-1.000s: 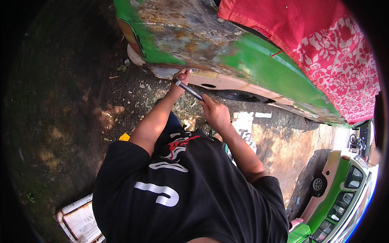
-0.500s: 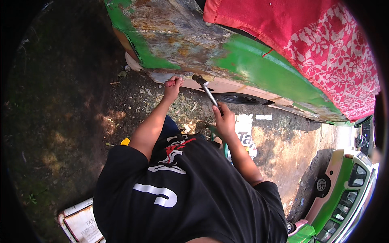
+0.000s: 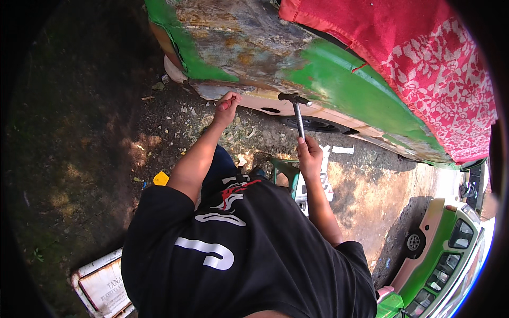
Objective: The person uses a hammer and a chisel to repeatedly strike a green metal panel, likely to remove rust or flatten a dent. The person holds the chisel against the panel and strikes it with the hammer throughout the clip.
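Gripping a hammer (image 3: 297, 114) by the low end of its handle, the right hand (image 3: 309, 153) is holding the head up against the rusted, green-painted car panel (image 3: 254, 47), seemingly to work the metal. Beside it, the left hand (image 3: 227, 106) is curling closed on the panel's lower edge, probably steadying it. Above the hands a red cloth (image 3: 419, 58) is draping the car; gravel (image 3: 212, 127) is lying below them, a white board (image 3: 103, 286) well behind.
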The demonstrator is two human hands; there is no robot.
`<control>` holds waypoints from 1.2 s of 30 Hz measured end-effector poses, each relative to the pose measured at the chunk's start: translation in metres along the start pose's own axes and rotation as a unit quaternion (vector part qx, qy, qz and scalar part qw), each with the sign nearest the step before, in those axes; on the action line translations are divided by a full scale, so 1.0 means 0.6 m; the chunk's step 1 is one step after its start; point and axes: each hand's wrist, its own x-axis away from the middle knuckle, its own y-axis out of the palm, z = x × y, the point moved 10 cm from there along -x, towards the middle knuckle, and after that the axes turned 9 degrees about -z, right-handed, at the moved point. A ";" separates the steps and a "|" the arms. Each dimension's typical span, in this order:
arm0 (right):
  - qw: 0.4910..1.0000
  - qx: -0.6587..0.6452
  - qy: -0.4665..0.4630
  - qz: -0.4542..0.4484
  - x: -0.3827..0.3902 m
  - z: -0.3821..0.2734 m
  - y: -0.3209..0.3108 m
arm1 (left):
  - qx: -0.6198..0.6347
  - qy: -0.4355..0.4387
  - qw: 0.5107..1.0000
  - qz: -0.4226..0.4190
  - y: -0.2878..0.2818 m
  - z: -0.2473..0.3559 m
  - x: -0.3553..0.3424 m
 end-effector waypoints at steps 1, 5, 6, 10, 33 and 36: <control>1.000 0.001 0.003 -0.002 0.000 0.000 0.002 | -0.045 0.006 0.999 -0.010 0.002 0.008 0.000; 1.000 0.018 -0.005 0.006 0.002 0.002 0.004 | -0.133 0.016 0.990 -0.035 0.016 0.029 0.003; 1.000 0.026 -0.004 0.005 0.001 0.003 0.005 | -0.146 0.010 0.988 -0.044 0.020 0.032 0.005; 0.999 0.045 -0.007 0.000 0.000 0.011 0.013 | -0.212 -0.014 0.974 -0.083 0.041 0.045 0.003; 0.957 0.257 -0.136 -0.019 0.005 -0.062 0.093 | -0.283 -0.103 0.947 -0.110 0.063 0.043 -0.060; 0.961 0.255 -0.108 -0.013 -0.014 -0.052 0.076 | -0.286 -0.127 0.942 -0.124 0.070 0.034 -0.065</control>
